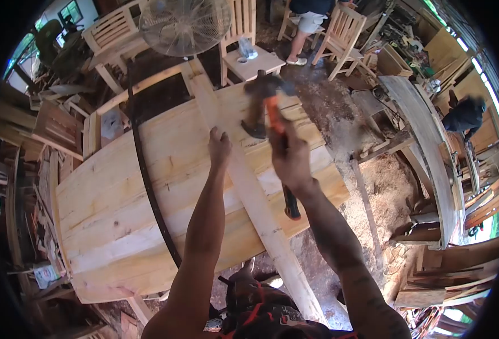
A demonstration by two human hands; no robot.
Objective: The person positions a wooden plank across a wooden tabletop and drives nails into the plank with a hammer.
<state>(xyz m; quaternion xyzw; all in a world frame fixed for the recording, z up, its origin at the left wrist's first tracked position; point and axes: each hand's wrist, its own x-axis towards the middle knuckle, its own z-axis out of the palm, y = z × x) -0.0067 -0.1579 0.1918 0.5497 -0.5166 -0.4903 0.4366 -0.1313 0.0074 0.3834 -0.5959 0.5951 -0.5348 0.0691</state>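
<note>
My right hand (292,161) grips a hammer (274,113) with an orange and black handle. Its dark head is blurred and raised over the wide panel of joined planks (108,209). A long narrow board (249,192) lies across this panel and runs past its near edge. My left hand (220,148) is closed, fingers curled, at the left edge of the narrow board; whatever is pinched there is too small to make out. Just left of the hammer, a dark curved shape (254,130) shows against the wood, blurred.
A dark bar (142,169) crosses the panel on the left. Beyond it stand a round fan (184,25), a wooden chair (249,56) and a bench (116,37). A person (308,22) stands at the back, another (467,116) at right near a long slab (424,147). Sawdust covers the floor.
</note>
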